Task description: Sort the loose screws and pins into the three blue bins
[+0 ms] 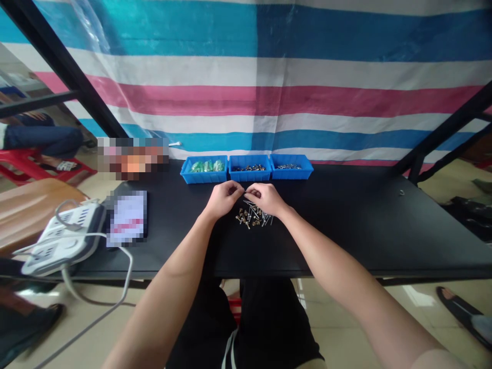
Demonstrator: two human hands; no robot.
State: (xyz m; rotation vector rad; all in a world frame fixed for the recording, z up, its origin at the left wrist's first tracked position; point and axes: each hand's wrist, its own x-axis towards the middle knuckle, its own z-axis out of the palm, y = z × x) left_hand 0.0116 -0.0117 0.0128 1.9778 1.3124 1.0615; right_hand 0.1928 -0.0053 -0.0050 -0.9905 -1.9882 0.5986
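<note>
My left hand (225, 198) and my right hand (265, 198) meet over the black table, fingertips pinched close together. Whatever small piece lies between them is too small to make out. Just below my fingers is a loose pile of brass-coloured metal parts (246, 218) and thin silver pins (265, 218), partly covered by my right hand. Behind my hands three blue bins stand side by side. The left bin (204, 177) holds green and clear packets, the middle bin (249, 176) small brass-coloured and dark parts, and the right bin (291, 174) thin silver pieces.
A white power strip (73, 238) with cables lies at the table's left end, beside a blurred-out flat device (127, 218). A small metal bit (402, 192) rests far right. Black frame posts and a striped sheet (215, 102) bound the back. Other people's legs show at both sides.
</note>
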